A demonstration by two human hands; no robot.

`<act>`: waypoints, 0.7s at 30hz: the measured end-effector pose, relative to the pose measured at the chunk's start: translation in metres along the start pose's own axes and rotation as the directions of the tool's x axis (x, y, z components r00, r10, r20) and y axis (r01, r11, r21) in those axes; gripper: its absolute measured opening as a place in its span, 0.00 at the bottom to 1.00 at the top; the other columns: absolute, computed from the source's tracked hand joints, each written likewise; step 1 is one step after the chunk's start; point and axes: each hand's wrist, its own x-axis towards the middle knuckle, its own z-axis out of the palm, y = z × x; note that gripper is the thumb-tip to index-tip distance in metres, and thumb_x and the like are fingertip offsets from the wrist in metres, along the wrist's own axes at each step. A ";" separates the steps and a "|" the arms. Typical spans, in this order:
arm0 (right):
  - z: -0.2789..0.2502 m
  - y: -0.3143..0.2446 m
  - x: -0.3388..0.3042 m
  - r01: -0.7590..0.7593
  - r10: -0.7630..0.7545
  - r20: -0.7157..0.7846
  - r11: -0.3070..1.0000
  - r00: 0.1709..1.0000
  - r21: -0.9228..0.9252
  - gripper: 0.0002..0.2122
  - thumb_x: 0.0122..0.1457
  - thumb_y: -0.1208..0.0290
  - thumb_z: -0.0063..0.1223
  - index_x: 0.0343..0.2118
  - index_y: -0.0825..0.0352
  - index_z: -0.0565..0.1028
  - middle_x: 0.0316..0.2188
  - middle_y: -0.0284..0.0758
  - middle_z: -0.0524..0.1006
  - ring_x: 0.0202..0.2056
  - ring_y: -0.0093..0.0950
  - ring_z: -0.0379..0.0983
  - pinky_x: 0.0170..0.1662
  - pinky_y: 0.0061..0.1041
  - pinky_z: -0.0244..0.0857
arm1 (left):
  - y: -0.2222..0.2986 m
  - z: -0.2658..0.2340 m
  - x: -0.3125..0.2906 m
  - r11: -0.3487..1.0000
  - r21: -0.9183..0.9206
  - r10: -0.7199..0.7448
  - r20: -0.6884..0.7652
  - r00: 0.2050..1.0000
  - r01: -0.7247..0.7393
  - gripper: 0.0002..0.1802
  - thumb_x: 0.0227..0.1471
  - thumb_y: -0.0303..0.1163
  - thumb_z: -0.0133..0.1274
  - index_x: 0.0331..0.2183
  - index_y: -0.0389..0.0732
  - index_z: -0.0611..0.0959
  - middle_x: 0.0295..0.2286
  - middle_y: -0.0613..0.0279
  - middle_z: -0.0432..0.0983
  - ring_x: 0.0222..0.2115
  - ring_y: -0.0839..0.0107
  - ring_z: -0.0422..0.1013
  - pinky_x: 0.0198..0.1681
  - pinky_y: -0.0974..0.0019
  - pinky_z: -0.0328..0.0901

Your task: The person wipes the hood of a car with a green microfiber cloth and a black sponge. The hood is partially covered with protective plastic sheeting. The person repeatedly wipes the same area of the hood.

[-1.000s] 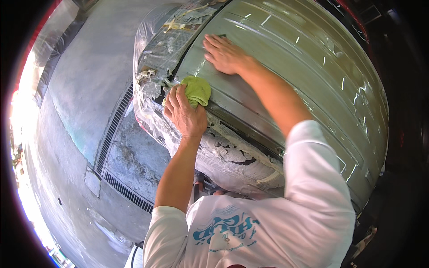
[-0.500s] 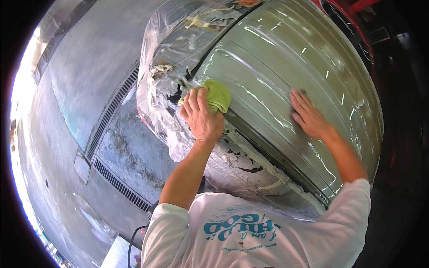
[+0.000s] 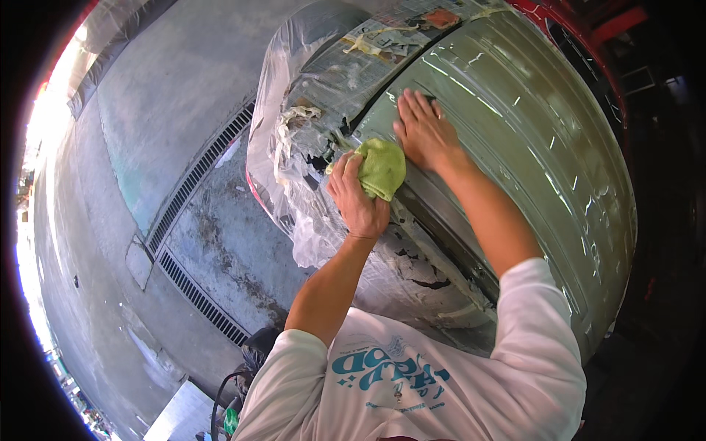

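Observation:
My left hand point(image 3: 358, 197) is closed on a bunched lime-green cloth point(image 3: 382, 169) at the near left edge of a ridged, olive-grey car roof point(image 3: 507, 154). The roof is glossy and looks wet, with bright reflections. My right hand point(image 3: 426, 136) presses flat on the roof just beyond the cloth, fingers together. A small dark pad point(image 3: 431, 101) shows at its fingertips; the palm hides the rest. Beside my left hand, torn clear plastic sheeting point(image 3: 276, 147) and masking paper point(image 3: 331, 81) cover the car's neighbouring parts.
A dark channel point(image 3: 441, 239) runs along the roof's near edge, above torn masking point(image 3: 412, 275). On the left lies a concrete floor point(image 3: 95, 242) with a slotted drain grate point(image 3: 198, 173). A red vehicle part point(image 3: 588, 37) stands at the far right, beside a dark area.
My right hand has slid left and away from me across the roof, ending near the cloth. My left hand keeps the cloth in about the same place on the car. The view has shifted slightly.

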 end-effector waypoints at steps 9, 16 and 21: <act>0.012 -0.017 0.033 -0.059 0.064 -0.121 0.997 0.991 0.049 0.30 0.76 0.53 0.33 0.71 0.71 0.62 0.75 0.47 0.59 0.75 0.46 0.52 0.76 0.52 0.43 | -0.013 0.006 -0.012 0.943 -0.333 -0.069 -0.124 0.990 0.024 0.38 0.56 0.48 0.55 0.61 0.34 0.70 0.60 0.36 0.67 0.60 0.39 0.63 0.65 0.42 0.55; 0.048 -0.047 0.018 0.036 -0.020 -0.125 0.992 0.992 0.125 0.30 0.76 0.53 0.33 0.72 0.71 0.62 0.75 0.46 0.56 0.76 0.46 0.51 0.77 0.51 0.42 | -0.026 0.002 -0.019 0.909 -0.416 -0.055 -0.126 0.991 -0.002 0.44 0.59 0.57 0.54 0.63 0.34 0.67 0.61 0.36 0.64 0.63 0.42 0.59 0.68 0.43 0.53; -0.004 0.051 0.090 -0.404 0.415 -0.046 0.901 0.909 0.156 0.31 0.77 0.52 0.33 0.74 0.71 0.57 0.77 0.47 0.51 0.77 0.46 0.47 0.78 0.48 0.41 | -0.011 0.009 -0.010 0.910 -0.412 -0.014 -0.120 0.993 -0.037 0.39 0.55 0.48 0.57 0.61 0.34 0.70 0.60 0.36 0.67 0.60 0.39 0.63 0.64 0.43 0.55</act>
